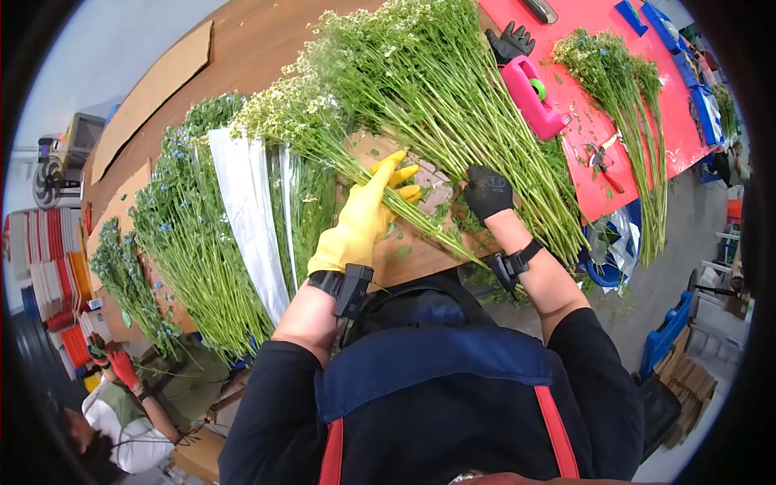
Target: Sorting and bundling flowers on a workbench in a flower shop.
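Note:
My left hand (368,214), in a yellow rubber glove, holds a small bunch of white-flowered stems (432,230). Its fingers are partly stretched out, and the stems run slantwise past the palm. My right hand (487,192), in a black glove, is closed at the near edge of a big pile of long green flower stems (461,105). Its fingertips are among the stems, partly hidden. To the left lie a white wrapping sleeve (246,214), a clear-wrapped bunch (311,202) and blue-flowered bunches (194,234).
A pink jug (533,97), a loose black glove (511,42), red-handled pruning shears (600,159) and another flower bunch (610,77) lie on the red cover (586,194) at right. Cardboard (153,97) lies far left. A co-worker's red-gloved hand (123,368) shows at lower left.

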Demonstrator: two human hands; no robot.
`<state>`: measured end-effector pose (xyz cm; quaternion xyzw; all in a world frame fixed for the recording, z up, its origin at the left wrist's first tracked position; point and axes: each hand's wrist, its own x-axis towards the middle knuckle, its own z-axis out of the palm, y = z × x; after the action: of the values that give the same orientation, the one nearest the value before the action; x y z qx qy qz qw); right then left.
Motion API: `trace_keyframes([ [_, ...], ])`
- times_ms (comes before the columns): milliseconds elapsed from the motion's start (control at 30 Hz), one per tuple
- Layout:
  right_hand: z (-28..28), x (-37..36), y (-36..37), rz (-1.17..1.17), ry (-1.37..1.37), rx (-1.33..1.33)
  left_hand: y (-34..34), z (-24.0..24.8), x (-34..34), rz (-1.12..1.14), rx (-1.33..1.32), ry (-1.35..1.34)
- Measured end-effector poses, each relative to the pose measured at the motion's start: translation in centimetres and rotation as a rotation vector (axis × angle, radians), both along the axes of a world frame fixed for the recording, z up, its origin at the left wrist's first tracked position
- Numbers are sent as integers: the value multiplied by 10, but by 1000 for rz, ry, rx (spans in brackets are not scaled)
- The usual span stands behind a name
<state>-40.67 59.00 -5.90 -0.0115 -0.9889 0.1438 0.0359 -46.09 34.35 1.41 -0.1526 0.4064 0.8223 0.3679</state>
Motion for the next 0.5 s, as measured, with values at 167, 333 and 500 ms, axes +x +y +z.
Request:
trace_keyframes([
  [167, 62, 19, -8, 92, 344, -173, -2, 7, -2, 71, -52, 4],
  [333, 49, 32, -4, 115, 133, -266, 11, 3, -13, 119, -88, -37],
  [500, 3, 13, -13, 70, -198, -270, 23, -21, -22, 145, -192, -59],
])
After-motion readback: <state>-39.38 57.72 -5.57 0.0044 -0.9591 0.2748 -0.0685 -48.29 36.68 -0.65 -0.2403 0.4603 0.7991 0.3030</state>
